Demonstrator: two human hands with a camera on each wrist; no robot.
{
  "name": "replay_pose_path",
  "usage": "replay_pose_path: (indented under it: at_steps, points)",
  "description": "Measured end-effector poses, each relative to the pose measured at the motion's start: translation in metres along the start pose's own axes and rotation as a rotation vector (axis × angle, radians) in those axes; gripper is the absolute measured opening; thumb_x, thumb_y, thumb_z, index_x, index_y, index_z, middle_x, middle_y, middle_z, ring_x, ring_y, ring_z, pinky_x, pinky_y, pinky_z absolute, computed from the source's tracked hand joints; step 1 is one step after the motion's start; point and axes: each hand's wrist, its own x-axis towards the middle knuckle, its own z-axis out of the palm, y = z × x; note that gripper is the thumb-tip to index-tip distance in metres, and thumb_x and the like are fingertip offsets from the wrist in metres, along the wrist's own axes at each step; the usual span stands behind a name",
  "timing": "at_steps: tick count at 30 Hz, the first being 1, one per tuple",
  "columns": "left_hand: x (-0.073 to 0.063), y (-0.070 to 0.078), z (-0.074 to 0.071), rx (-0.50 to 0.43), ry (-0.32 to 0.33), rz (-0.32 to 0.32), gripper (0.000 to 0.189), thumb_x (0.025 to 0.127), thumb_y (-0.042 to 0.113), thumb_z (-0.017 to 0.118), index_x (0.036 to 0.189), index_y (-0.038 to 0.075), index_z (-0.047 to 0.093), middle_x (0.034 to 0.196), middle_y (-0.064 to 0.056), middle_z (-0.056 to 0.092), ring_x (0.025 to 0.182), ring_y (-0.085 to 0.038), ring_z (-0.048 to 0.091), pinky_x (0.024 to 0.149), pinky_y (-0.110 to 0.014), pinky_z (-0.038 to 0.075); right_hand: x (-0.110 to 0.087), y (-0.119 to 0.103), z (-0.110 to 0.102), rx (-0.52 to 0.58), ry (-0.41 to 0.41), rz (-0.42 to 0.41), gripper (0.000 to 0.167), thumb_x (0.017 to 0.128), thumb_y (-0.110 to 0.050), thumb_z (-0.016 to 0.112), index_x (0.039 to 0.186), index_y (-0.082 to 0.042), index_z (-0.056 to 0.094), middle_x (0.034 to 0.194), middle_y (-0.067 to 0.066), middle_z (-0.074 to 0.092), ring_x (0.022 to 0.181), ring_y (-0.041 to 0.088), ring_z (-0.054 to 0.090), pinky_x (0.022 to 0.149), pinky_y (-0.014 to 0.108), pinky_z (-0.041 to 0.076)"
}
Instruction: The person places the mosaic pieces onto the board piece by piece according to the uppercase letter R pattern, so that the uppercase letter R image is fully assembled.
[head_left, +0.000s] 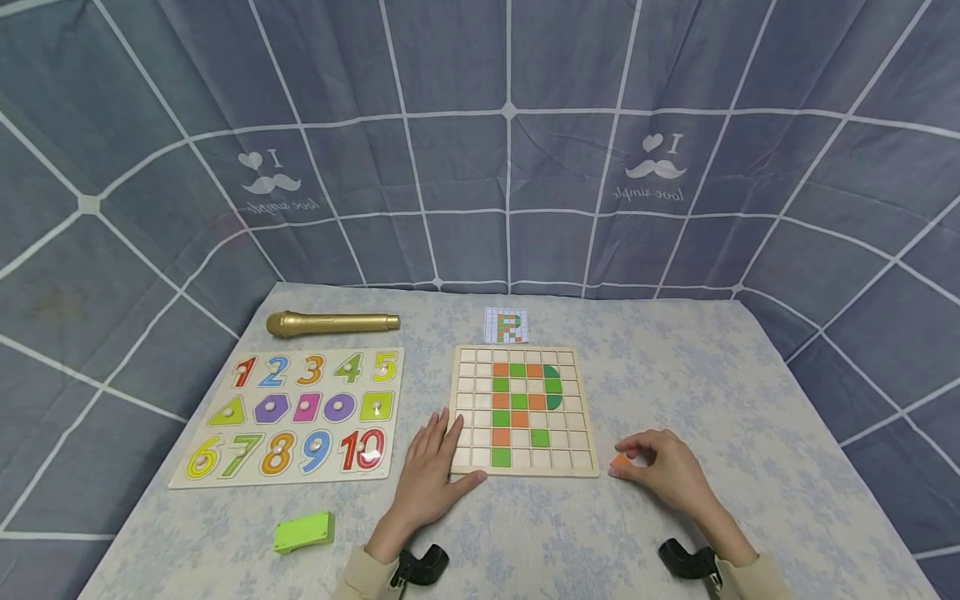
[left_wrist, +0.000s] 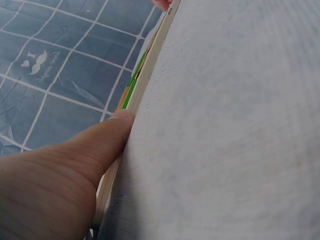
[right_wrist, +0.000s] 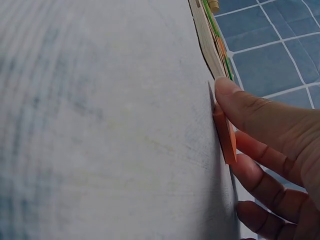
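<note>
A wooden grid board [head_left: 592, 442] lies flat in the head view, with orange, green and dark green tiles forming a letter P pattern. A separate green tile [head_left: 539, 437] sits towards its lower right. My left hand [head_left: 429, 468] rests along the board's left side, fingers extended; its thumb touches the near edge, as the left wrist view also shows. Right of the board, my right hand [head_left: 667, 468] pinches a small orange tile [right_wrist: 226, 135] between thumb and fingers, low over the table. The fingers partly hide that tile, so its full outline cannot be told.
Behind the board lies a small pattern card [head_left: 506, 325]. On the left is a number-and-shape puzzle board [head_left: 281, 477], with a gold microphone [head_left: 333, 324] behind it and a lime green block [head_left: 303, 532] in front. A tiled-pattern curtain [head_left: 510, 167] hangs behind the table.
</note>
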Motion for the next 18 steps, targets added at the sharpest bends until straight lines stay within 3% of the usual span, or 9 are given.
replay_pose_path:
  at_steps: [7, 18]
  points:
    - [0.0001, -0.0007, 0.001, -0.002, -0.002, -0.003, 0.083, 0.085, 0.045, 0.066, 0.145, -0.002, 0.034, 0.15, -0.025, 0.024, 0.14, -0.038, 0.015, 0.111, -0.05, 0.011, 0.0008, 0.0009, -0.0006, -0.017, -0.011, 0.03, 0.028, 0.066, -0.032, 0.087, 0.083, -0.016, 0.072, 0.072, -0.008, 0.055, 0.066, 0.014, 0.039, 0.056, 0.029, 0.032]
    - [-0.0004, -0.0002, 0.001, -0.01, -0.003, -0.008, 0.084, 0.084, 0.045, 0.066, 0.145, -0.002, 0.034, 0.15, -0.025, 0.024, 0.14, -0.038, 0.015, 0.111, -0.05, 0.011, -0.0002, 0.0008, -0.0002, 0.079, -0.08, 0.023, 0.021, 0.072, -0.022, 0.083, 0.087, -0.018, 0.069, 0.069, -0.009, 0.054, 0.056, 0.012, 0.041, 0.051, 0.026, 0.033]
